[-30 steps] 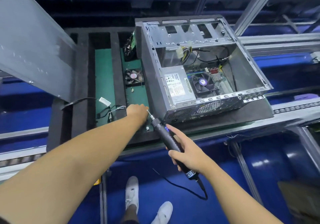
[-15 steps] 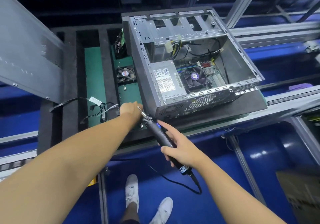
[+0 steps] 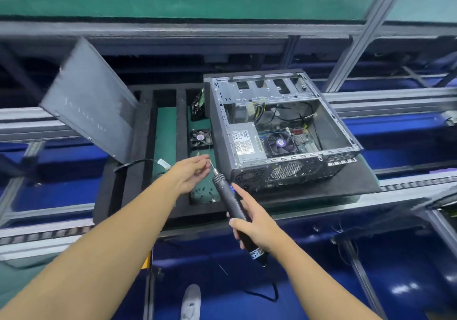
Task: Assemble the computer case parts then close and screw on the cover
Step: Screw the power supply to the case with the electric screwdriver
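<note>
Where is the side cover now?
Head view, left: the side cover stands tilted at the left end of the foam tray, apart from the open case.

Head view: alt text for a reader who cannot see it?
A right hand grips a black electric screwdriver, its bit angled toward the left hand, whose fingertips meet the tip; whether they hold anything is too small to tell. Behind them sits an open computer case, its grey cover panel propped up to the left.

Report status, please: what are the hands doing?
Right hand grips electric screwdriver. Left hand at its tip. Computer case open; cover propped at left. Nothing blocking.
</note>
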Tool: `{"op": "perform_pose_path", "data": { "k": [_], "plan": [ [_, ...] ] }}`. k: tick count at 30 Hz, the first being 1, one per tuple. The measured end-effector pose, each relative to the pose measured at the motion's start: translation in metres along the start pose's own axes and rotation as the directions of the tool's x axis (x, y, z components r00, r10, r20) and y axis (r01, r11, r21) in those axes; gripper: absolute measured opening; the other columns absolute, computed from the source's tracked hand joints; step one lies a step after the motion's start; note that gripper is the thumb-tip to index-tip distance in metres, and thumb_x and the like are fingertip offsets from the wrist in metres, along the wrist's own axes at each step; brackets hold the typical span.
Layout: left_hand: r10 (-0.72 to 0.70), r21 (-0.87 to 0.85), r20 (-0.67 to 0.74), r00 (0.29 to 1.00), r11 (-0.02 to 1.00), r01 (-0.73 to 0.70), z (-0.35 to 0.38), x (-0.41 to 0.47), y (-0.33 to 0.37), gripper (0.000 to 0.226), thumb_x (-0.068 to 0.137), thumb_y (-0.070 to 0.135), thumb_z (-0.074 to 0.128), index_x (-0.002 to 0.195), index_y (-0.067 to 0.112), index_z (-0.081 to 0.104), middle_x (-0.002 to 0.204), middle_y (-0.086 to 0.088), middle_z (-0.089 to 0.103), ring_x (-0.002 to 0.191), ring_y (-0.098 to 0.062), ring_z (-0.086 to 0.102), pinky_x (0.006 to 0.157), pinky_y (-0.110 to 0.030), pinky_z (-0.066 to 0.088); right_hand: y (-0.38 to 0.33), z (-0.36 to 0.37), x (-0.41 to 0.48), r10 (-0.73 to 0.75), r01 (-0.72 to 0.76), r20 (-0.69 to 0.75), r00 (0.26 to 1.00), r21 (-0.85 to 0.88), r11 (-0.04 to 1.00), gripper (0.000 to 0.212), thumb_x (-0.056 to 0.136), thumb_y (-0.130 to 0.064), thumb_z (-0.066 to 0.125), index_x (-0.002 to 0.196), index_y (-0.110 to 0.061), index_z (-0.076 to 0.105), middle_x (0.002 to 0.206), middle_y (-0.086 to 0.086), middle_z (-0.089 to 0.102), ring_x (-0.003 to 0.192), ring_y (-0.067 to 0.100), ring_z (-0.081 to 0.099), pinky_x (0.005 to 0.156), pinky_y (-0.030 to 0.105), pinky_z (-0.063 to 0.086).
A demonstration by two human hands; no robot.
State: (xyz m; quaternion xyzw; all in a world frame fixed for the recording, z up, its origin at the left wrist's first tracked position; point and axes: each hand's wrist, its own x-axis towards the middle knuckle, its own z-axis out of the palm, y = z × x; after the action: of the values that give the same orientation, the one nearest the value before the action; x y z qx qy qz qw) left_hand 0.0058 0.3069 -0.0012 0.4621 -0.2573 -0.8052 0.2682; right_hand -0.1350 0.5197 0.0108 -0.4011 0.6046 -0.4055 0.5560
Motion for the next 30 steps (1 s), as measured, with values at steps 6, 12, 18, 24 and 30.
{"op": "perform_pose_path", "data": {
  "k": [6, 12, 18, 24, 30],
  "plan": [
    [-0.025, -0.234, -0.005, 1.000, 0.972, 0.023, 0.011, -0.041, -0.023, 0.014, 0.096, 0.006, 0.058, 0.108, 0.008, 0.065, 0.086, -0.004, 0.077, 0.078, -0.011, 0.073, 0.061, -0.023, 0.057, -0.004, 0.003, -0.019, 0.000, 0.002, 0.069, 0.998, -0.034, 0.999, 0.089, 0.081, -0.020, 0.065, 0.152, -0.057, 0.025, 0.106, 0.004, 0.065, 0.068, 0.019, 0.061, 0.052, 0.034, 0.053],
    [-0.009, -0.312, 0.021, 1.000, 0.950, 0.015, 0.023, -0.070, -0.040, 0.015, 0.096, 0.007, 0.058, 0.109, 0.004, 0.063, 0.091, -0.007, 0.077, 0.080, -0.017, 0.076, 0.066, -0.030, 0.059, 0.003, 0.000, -0.044, 0.035, -0.029, 0.083, 0.996, -0.061, 0.998, 0.094, 0.076, -0.027, 0.065, 0.155, -0.056, 0.023, 0.106, 0.004, 0.068, 0.067, 0.017, 0.062, 0.052, 0.032, 0.054],
    [-0.001, -0.316, 0.097, 0.995, 0.948, 0.031, 0.028, -0.086, -0.055, 0.016, 0.093, 0.005, 0.057, 0.109, 0.002, 0.061, 0.099, -0.014, 0.076, 0.087, -0.022, 0.076, 0.064, -0.033, 0.062, 0.013, -0.010, -0.064, 0.022, -0.020, 0.093, 0.995, -0.026, 0.999, 0.094, 0.076, -0.026, 0.066, 0.155, -0.057, 0.025, 0.103, -0.002, 0.070, 0.068, 0.019, 0.063, 0.052, 0.033, 0.054],
    [-0.006, -0.312, 0.101, 0.995, 0.949, 0.037, 0.032, -0.096, -0.065, 0.012, 0.095, 0.005, 0.055, 0.103, -0.001, 0.063, 0.094, -0.015, 0.076, 0.083, -0.023, 0.076, 0.064, -0.036, 0.062, 0.020, -0.014, -0.079, 0.006, -0.002, 0.093, 0.996, -0.044, 0.999, 0.091, 0.078, -0.023, 0.065, 0.152, -0.061, 0.027, 0.102, 0.001, 0.069, 0.069, 0.020, 0.063, 0.053, 0.033, 0.054],
    [-0.022, -0.326, 0.105, 0.994, 0.944, 0.056, 0.033, -0.102, -0.069, 0.017, 0.097, 0.007, 0.053, 0.102, -0.004, 0.064, 0.089, -0.015, 0.076, 0.079, -0.020, 0.076, 0.061, -0.034, 0.061, 0.018, -0.016, -0.089, -0.017, 0.025, 0.106, 0.994, -0.072, 0.997, 0.089, 0.080, -0.021, 0.063, 0.148, -0.066, 0.027, 0.104, -0.003, 0.069, 0.070, 0.019, 0.063, 0.054, 0.035, 0.055]
  ]
}}
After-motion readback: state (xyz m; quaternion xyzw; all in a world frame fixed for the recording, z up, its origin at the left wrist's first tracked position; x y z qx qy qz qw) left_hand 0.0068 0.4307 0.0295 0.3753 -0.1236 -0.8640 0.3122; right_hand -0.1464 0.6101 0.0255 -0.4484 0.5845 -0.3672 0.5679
